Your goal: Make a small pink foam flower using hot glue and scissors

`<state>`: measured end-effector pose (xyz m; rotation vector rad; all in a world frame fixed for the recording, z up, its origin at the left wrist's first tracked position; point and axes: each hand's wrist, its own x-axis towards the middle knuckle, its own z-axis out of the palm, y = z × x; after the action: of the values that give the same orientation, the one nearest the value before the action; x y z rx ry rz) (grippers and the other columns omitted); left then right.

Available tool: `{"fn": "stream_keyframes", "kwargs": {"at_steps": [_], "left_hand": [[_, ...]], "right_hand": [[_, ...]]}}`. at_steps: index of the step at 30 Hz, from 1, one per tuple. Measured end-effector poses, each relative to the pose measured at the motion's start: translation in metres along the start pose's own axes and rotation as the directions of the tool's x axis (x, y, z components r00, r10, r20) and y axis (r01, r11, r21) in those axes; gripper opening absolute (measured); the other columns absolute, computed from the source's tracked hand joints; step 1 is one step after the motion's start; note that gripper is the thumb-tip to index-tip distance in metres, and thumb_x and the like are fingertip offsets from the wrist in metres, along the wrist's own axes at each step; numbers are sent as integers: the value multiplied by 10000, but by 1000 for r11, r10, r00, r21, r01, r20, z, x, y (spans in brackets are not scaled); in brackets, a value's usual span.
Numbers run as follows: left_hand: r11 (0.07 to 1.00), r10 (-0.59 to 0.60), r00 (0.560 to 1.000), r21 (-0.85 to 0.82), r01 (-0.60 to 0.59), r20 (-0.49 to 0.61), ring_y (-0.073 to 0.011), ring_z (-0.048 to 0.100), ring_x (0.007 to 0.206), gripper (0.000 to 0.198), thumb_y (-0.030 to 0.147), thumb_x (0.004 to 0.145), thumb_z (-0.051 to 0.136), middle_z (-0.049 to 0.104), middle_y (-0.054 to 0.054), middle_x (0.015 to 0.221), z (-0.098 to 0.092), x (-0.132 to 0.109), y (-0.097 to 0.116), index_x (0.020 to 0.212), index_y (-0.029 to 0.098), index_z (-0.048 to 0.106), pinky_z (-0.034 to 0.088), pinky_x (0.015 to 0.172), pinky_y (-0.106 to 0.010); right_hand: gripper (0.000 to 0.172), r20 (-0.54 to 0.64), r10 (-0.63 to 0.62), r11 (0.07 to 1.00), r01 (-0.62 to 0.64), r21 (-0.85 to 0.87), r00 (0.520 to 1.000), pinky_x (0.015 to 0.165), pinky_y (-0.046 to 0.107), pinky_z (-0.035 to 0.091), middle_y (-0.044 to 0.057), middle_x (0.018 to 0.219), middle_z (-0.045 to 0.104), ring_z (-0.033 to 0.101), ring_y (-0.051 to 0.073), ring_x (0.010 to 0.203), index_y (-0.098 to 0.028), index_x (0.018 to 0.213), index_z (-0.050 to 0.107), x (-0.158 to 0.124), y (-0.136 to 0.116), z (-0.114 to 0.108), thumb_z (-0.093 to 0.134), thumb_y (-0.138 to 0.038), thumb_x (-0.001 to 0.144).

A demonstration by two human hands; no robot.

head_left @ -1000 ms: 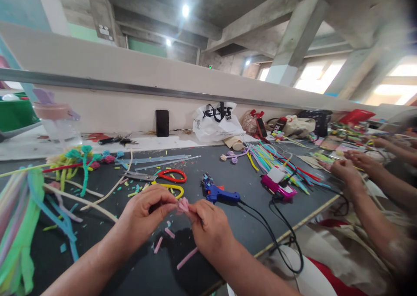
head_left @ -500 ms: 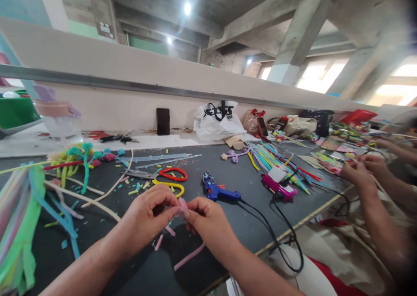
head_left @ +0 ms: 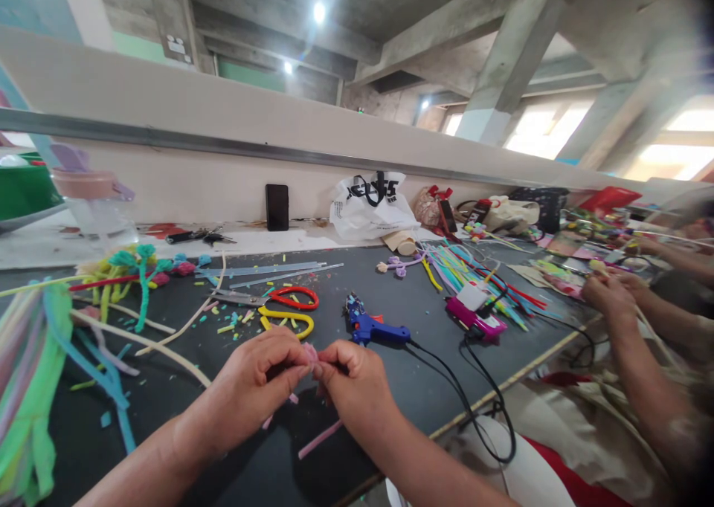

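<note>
Between my two hands, over the dark tabletop, is a small pink fuzzy piece that looks like pipe cleaner [head_left: 310, 354]. My left hand [head_left: 262, 373] pinches it from the left with thumb and forefinger. From the right, my right hand [head_left: 349, 380] pinches the same piece, and its fingers hide part of it. Below my right hand lies a loose pink pipe cleaner length [head_left: 319, 440]. Short pink offcuts show partly behind my left hand. Just beyond my hands are scissors [head_left: 287, 310] with one red and one yellow handle, and a blue glue gun [head_left: 379, 330].
Colourful pipe cleaners [head_left: 33, 388] are heaped on the left, near a clear bottle [head_left: 94, 202]. A magenta glue gun [head_left: 477, 321] with a trailing cord and a pipe cleaner bundle [head_left: 462, 269] lie to the right. A co-worker's hands [head_left: 610, 295] are at the far right.
My hands have stayed together around the pink piece, with a slight shift of the fingers. My left hand now covers more of the pink offcuts. The view has moved a little.
</note>
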<state>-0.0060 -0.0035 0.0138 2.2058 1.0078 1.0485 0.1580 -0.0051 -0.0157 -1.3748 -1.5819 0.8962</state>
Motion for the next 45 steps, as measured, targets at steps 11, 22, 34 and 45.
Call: {"fn": "stream_keyframes", "kwargs": {"at_steps": [11,22,34,45], "left_hand": [[999,9,996,51,-5,-90,-128,587,765,128,246,837,536,633,-2,777,-8,3,-5,759,205,629,452,702,-228],[996,-48,996,77,53,-70,-137,592,782,95,247,807,571,640,0,785,-2,3,-5,741,207,626,457,704,-237],[991,-103,988,-93,92,-117,-141,599,735,131,202,806,534,662,-16,804,0,2,2,763,208,657,477,691,-251],[960,-220,974,-192,205,-60,-172,612,804,182,284,784,585,651,-39,898,2,0,-5,938,209,648,499,719,-289]], "right_hand": [[207,-126,-374,910,337,-243,919,483,183,342,-26,491,537,480,84,471,-163,585,614,-4,-4,-4,608,-249,773],[191,-48,-628,723,559,-405,777,561,214,386,16,590,603,541,119,564,-166,699,612,-4,5,-4,498,-186,850],[172,-44,-554,777,498,-384,831,564,226,391,16,591,581,527,124,564,-181,699,595,-5,1,-8,502,-188,844],[192,71,-143,974,128,188,987,537,209,395,-3,685,578,506,100,577,-169,816,594,-7,-13,-7,637,-340,738]]}}
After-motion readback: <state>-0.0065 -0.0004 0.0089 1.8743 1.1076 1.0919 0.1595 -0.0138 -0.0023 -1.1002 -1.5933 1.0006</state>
